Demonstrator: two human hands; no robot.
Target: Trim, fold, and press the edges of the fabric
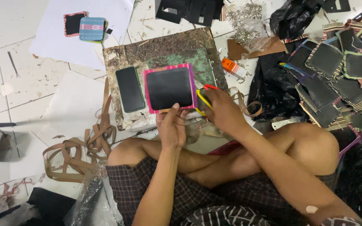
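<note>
Two hands low over the board point(122, 54) — left hand point(171, 125) pinching the pink-edged black square point(169, 88); right hand point(223, 109) gripping yellow-handled scissors point(203, 99).

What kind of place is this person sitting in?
Probably a small craft workshop on a tiled floor. The left hand holds a pink-edged black patch, the right hand holds scissors, and a pile of patches lies nearby.

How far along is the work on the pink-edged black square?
Done: many trimmed squares lie piled at the right. In hand: the left hand holds the pink-edged black square while the right hand works scissors at its edge. Left: this piece is not yet on the pile.
</note>
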